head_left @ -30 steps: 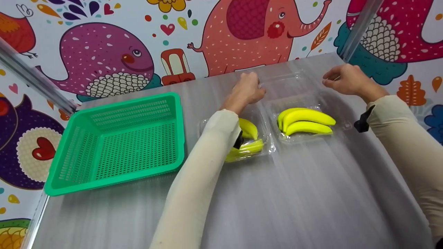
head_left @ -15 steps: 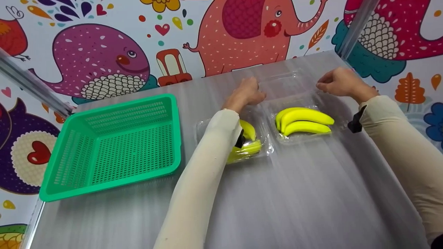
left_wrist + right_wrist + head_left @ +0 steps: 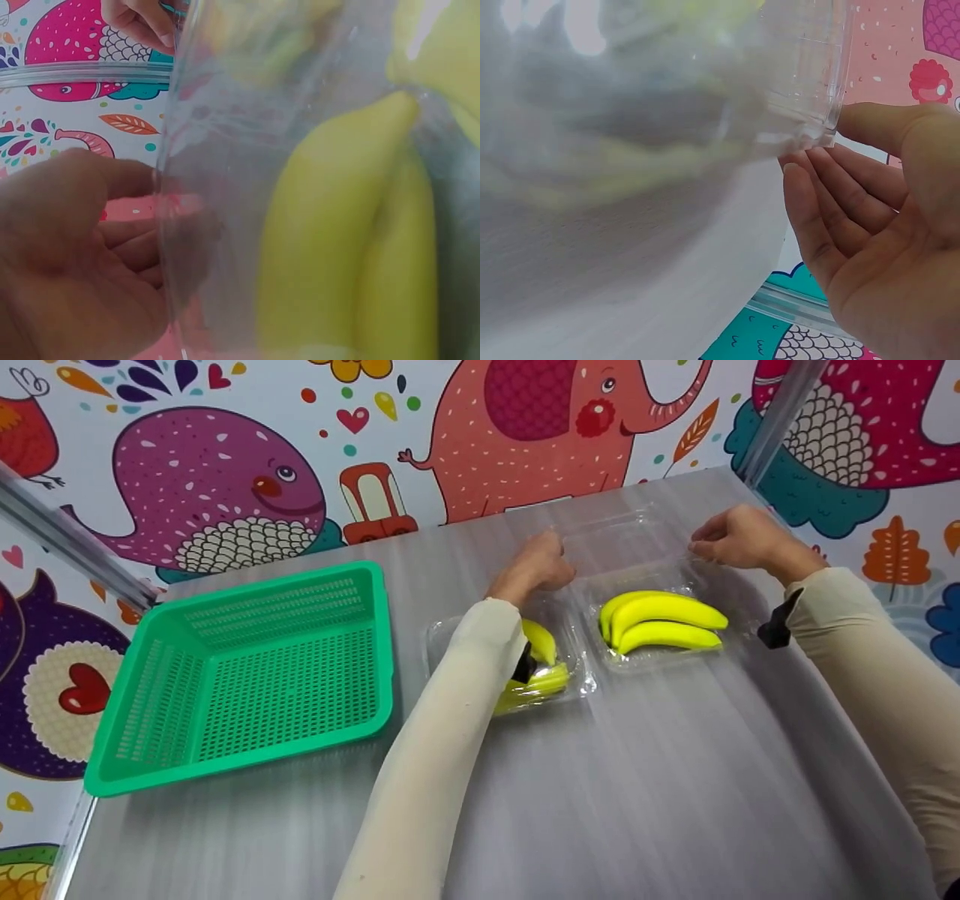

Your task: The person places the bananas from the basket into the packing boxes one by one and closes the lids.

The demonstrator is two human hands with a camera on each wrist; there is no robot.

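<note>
A clear plastic clamshell box point(image 3: 637, 661) holds a bunch of yellow bananas point(image 3: 664, 622), with its transparent lid point(image 3: 619, 544) folded back behind it. My left hand point(image 3: 532, 564) is at the left edge of this plastic. In the left wrist view its thumb and fingers pinch the clear edge. On the other side, my right hand point(image 3: 739, 540) pinches a corner of the plastic between thumb and fingers, as the right wrist view shows. A second clear box point(image 3: 586, 684) with more bananas point(image 3: 538, 639) lies to the left, partly hidden under my left forearm.
A green perforated basket point(image 3: 292, 690) stands at the left of the grey table point(image 3: 637, 795). Behind the table rises a wall point(image 3: 465, 405) printed with cartoon animals. Metal posts point(image 3: 787, 420) mark the corners.
My right hand has come slightly left and down to the corner of the plastic. My left hand has stayed almost in place. Bananas and basket have not moved.
</note>
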